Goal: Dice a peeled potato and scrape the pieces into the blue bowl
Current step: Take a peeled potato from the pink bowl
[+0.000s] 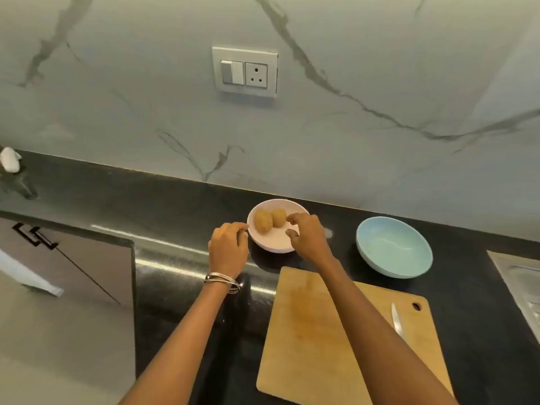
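Observation:
Two peeled potatoes point(267, 222) lie side by side in a white bowl point(273, 245) on the black counter. My left hand point(228, 249) rests at the bowl's left rim, fingers curled against it. My right hand point(306, 235) hovers over the bowl's right side, thumb and fingers apart, just right of the nearer potato and holding nothing. The empty blue bowl point(394, 247) stands to the right. A wooden cutting board point(304, 340) lies in front, partly under my right forearm. A knife point(397, 321) rests on the board's right side, its handle hidden by my arm.
A marble wall with a switch and socket plate point(245, 72) rises behind the counter. A steel sink edge point(520, 285) shows at far right. The counter ends at left above a cabinet door point(76, 267). A white object point(10, 159) sits far left.

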